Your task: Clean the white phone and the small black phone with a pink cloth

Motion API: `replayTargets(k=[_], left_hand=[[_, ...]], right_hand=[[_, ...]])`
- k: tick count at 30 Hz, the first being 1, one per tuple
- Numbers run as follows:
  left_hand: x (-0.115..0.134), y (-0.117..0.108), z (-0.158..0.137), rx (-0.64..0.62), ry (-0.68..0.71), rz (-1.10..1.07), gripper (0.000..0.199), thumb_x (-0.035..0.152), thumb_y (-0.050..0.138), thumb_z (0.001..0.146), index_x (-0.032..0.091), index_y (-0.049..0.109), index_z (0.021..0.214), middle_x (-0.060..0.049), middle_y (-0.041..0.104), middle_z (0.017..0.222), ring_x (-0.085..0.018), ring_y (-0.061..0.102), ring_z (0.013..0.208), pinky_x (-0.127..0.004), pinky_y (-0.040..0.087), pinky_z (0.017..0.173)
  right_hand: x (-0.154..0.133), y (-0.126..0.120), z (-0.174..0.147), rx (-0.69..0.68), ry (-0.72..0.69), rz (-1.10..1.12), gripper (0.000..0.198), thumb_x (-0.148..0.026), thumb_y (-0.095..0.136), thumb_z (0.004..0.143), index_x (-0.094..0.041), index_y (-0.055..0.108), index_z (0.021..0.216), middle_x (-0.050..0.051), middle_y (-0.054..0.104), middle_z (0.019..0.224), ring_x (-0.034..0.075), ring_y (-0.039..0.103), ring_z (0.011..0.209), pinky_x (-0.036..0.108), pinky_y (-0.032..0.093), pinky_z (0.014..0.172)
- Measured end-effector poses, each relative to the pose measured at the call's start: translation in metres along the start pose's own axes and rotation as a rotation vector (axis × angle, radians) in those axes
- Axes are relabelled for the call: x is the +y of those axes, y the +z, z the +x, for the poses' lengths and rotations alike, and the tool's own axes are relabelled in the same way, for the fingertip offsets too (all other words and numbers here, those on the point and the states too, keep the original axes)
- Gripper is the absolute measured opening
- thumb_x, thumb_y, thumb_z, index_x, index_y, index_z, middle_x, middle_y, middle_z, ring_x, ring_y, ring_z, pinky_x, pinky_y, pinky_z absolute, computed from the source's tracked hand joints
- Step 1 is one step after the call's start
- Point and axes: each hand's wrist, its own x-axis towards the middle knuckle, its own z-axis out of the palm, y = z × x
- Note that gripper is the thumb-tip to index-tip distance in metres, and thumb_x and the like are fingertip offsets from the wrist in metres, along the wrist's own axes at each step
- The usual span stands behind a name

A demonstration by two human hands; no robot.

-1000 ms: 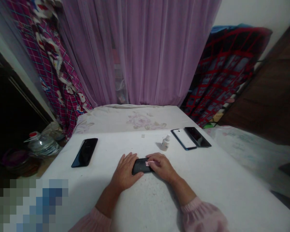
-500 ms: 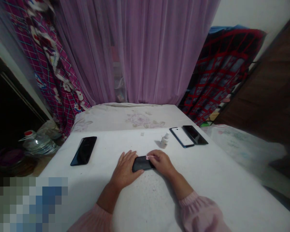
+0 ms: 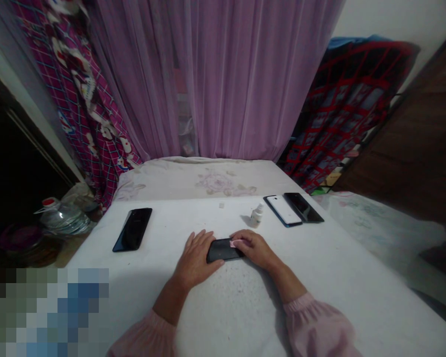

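A dark smartphone [image 3: 220,250] lies flat on the white tabletop in front of me. My left hand [image 3: 196,258] grips its left end, thumb along the near edge and fingers at the far edge. With closed fingers, my right hand [image 3: 255,249] presses a small pink cloth [image 3: 234,243] on the phone's right part. Most of the cloth is hidden under the fingers. Beyond my right hand stands a small white spray bottle [image 3: 257,216], upright.
On the left lies a black phone [image 3: 133,229]. At the back right are a white phone [image 3: 283,209] on a dark blue one, and a black phone [image 3: 304,207] beside them. A tiny pale square [image 3: 221,205] lies near the back. A water jug [image 3: 65,217] stands off the table's left side.
The whole view has shifted slightly. My right hand with the pink cloth has slid a very little to the right on the phone; my left hand keeps its grip.
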Motion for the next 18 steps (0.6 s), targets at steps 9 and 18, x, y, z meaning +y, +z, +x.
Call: replayTargets(k=[9,18], left_hand=[[0.002,0.000,0.000,-0.001,-0.011,0.000,0.053,0.045,0.065,0.083,0.021,0.053,0.128,-0.010,0.053,0.144,-0.031,0.038,0.140,-0.057,0.021,0.119],[0.000,0.002,-0.001,0.009,-0.003,-0.011,0.053,0.046,0.063,0.084,0.023,0.052,0.130,-0.009,0.053,0.144,-0.030,0.038,0.141,-0.055,0.020,0.119]], right_hand=[[-0.007,0.010,0.006,0.083,0.025,-0.181,0.019,-0.025,0.053,0.087,-0.022,0.072,0.086,0.004,0.074,0.085,0.020,0.065,0.082,0.031,0.048,0.076],[-0.003,-0.011,-0.003,-0.105,-0.039,0.046,0.016,-0.031,0.061,0.086,-0.021,0.074,0.083,0.008,0.073,0.105,0.023,0.066,0.099,0.037,0.049,0.091]])
